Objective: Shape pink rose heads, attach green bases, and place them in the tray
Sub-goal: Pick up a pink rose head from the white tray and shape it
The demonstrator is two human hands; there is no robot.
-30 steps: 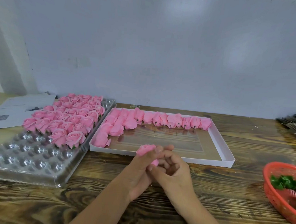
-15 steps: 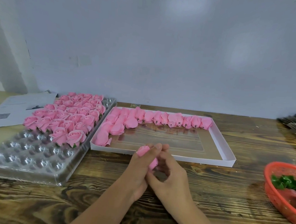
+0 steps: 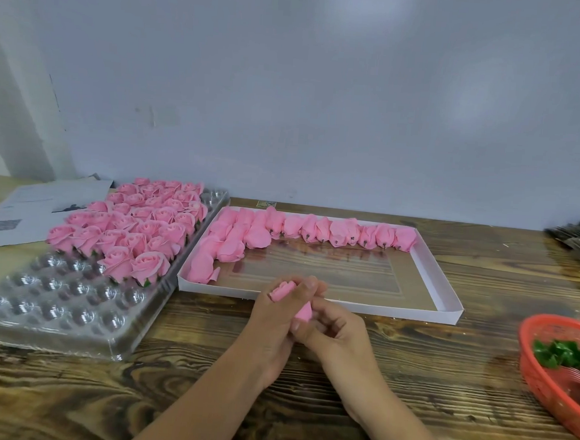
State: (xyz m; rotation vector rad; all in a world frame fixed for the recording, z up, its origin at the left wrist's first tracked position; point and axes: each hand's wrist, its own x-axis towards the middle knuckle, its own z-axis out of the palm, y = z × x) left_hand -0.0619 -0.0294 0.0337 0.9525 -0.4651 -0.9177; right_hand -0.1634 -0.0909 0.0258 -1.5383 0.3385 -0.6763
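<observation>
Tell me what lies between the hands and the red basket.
Bare wooden tabletop only, in the head view, between the hands and the red basket.

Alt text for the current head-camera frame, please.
Both hands, left hand and right hand, hold one pink rose head over a wooden table. Behind: a white box of unshaped heads, a clear tray part-filled with finished roses, a red basket of green bases.
</observation>
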